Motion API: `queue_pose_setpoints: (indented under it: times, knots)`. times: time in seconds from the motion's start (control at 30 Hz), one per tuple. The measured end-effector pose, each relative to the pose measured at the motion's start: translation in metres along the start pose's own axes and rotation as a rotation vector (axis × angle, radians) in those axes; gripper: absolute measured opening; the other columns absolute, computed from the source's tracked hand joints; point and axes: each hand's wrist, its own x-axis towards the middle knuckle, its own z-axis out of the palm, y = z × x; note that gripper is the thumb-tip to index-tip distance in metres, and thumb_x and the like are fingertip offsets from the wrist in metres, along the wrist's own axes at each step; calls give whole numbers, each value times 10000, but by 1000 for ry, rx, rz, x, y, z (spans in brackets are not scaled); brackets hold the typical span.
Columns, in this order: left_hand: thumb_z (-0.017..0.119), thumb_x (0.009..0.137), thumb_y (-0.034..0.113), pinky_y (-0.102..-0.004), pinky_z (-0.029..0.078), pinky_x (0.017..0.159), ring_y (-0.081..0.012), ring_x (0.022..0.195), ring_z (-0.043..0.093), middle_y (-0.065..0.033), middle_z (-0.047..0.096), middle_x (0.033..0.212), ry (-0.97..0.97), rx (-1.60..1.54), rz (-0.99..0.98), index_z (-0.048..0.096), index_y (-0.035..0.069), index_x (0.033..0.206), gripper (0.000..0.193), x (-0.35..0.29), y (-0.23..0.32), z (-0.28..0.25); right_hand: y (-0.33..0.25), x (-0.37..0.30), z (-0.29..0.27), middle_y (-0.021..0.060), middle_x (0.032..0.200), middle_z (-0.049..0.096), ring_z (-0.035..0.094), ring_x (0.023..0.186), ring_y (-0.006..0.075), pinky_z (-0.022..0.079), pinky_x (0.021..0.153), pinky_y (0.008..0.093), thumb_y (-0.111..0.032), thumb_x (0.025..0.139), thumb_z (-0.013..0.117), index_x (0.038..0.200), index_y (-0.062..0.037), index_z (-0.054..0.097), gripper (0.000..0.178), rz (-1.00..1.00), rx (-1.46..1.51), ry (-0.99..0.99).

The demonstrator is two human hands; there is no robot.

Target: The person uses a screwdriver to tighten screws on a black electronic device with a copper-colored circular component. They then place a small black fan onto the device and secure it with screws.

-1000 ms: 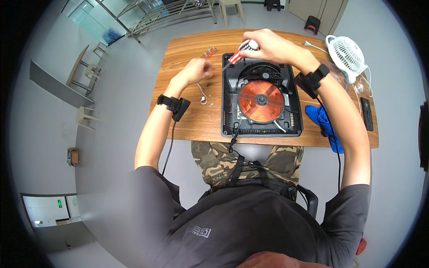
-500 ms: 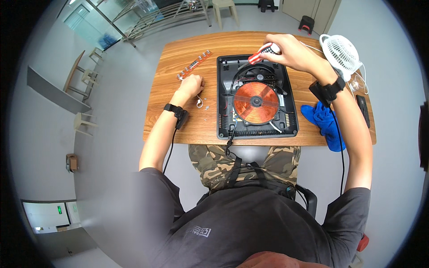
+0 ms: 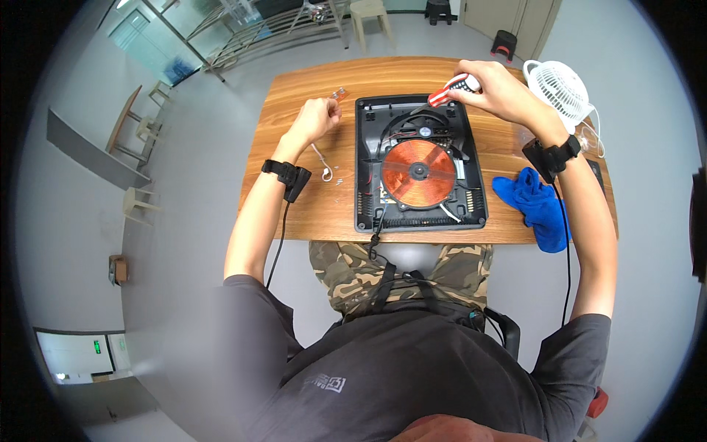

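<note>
one red-white screwdriver (image 3: 440,98) in right hand (image 3: 492,87), over open black housing (image 3: 473,210).

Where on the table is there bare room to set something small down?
The wooden table looks bare along its near edge, between the left wrist's black cable and the black housing, and along its far edge behind the housing. It's crowded beside the left hand and around the white fan.
</note>
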Motion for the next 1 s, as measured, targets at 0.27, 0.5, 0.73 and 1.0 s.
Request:
queue_pose_setpoints:
  times: [0.27,0.5,0.73,1.0]
  knots:
    - [772,878,161,-370,584,730,-289,756,750,-170,753,797,-176,-82,242,758,-9,927,178,54,104,24,20,-20,-18,214,948,721,699,875,359,540,752,418,-355,964,719,1072,12,678,385,151,-18,-20]
    - [721,852,89,-379,588,811,-307,872,751,-182,766,914,-263,-211,341,760,4,1001,175,93,143,72,28,-42,-29,211,918,721,714,854,345,548,739,405,-339,967,714,1078,19,679,376,178,-17,6]
    - [743,888,85,-362,570,680,-215,662,708,-159,766,856,-341,-301,306,771,7,1027,161,105,156,106,33,-54,-40,227,934,730,716,861,368,554,767,409,-338,957,717,1133,30,660,412,282,-65,-88]
    - [771,871,97,-368,585,745,-268,783,750,-168,774,912,-302,-310,352,784,-5,1004,168,107,158,120,52,-68,-30,250,854,689,673,835,442,530,725,474,-430,942,731,1039,22,635,472,210,-43,12]
